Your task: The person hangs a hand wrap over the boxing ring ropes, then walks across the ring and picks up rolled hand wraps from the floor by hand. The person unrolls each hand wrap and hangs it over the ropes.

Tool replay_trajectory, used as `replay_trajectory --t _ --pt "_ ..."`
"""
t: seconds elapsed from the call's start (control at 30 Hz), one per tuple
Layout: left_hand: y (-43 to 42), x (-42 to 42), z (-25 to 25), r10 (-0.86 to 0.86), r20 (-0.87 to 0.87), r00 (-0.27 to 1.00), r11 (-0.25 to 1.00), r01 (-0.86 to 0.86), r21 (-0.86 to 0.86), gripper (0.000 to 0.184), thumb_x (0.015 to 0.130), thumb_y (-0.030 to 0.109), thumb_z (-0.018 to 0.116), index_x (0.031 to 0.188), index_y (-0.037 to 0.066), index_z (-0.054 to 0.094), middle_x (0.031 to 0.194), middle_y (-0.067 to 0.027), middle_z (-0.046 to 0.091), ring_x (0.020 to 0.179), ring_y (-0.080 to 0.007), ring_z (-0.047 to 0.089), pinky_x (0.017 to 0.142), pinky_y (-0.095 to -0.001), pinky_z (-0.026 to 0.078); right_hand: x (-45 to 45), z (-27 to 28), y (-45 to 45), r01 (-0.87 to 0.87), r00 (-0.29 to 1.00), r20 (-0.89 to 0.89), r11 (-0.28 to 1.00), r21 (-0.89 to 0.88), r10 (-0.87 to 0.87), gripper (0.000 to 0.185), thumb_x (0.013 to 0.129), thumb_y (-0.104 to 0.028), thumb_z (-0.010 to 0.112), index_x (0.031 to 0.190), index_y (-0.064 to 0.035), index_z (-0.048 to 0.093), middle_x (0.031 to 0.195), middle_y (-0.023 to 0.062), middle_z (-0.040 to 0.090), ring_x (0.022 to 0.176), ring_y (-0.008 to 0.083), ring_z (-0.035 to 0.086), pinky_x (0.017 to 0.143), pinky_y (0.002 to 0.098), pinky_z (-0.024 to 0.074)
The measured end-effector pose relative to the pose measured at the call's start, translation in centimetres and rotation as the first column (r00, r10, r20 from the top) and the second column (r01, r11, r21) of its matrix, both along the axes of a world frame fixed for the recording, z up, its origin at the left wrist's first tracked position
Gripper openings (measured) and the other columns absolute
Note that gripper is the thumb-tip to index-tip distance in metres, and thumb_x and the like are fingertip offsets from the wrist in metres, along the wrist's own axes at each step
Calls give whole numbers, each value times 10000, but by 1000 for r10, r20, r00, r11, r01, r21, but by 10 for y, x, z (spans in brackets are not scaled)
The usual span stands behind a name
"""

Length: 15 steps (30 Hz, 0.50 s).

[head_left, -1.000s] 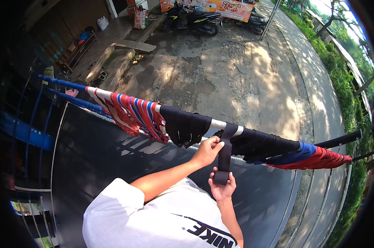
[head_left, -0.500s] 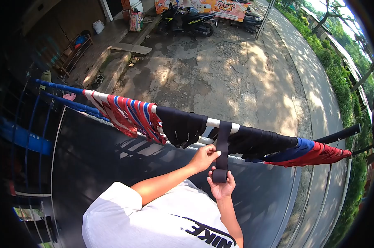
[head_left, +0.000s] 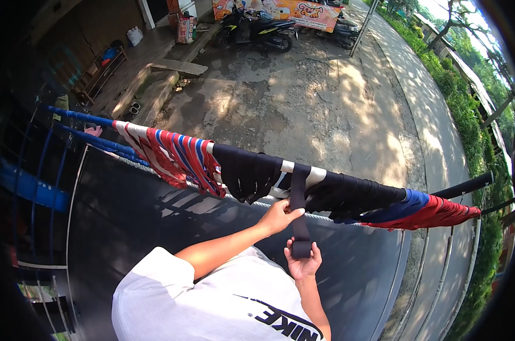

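Observation:
A long dark fabric strip (head_left: 298,190) hangs over the rail and runs down to a roll (head_left: 301,249) of the same fabric. My right hand (head_left: 304,265) cups that roll from below, its fingers curled around the sides. Higher up, my left hand (head_left: 279,217) is closed at the strip's left edge, with thumb and fingertips against the fabric. Black cloths (head_left: 354,197) drape the rail just right of the strip, and another black cloth (head_left: 249,173) hangs to its left.
Striped red, white and blue cloths (head_left: 181,153) hang farther left; blue and red cloth (head_left: 439,211) covers the right end. White rail (head_left: 316,176) shows between them. Below is a dark panel (head_left: 155,227). Beyond are broken pavement (head_left: 257,108), a motorbike (head_left: 263,31) and a banner (head_left: 308,14).
The roll and my right hand have dropped slightly, and the strip now slants and bends above the roll. My left hand has shifted a little left, still at the strip's edge.

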<state>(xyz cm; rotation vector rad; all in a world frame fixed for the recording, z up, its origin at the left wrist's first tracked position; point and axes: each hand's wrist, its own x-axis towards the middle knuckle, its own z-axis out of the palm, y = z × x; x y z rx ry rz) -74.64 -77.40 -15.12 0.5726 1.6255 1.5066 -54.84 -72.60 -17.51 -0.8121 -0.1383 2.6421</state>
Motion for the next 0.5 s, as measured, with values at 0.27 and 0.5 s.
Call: replay_trajectory --t 0.27,0.5 --pt "2 3 -1 132 -25 991 990 -130 55 232 1004 197 654 1101 -12 685 965 -44 734 867 -98 668 796 -282 541 8 6 -8 -30 996 80 998 60 25 452 912 -388 640 1214 -53 601 1153 178 658 1071 347 672 948 551 557" --pt "1 -3 -9 58 -65 996 997 -61 -41 297 971 280 706 1082 5 691 923 -38 719 811 -107 652 766 -265 518 15 2 -8 17 996 92 999 44 -21 426 903 -370 656 1199 -70 594 1168 136 660 1056 327 679 946 541 562"
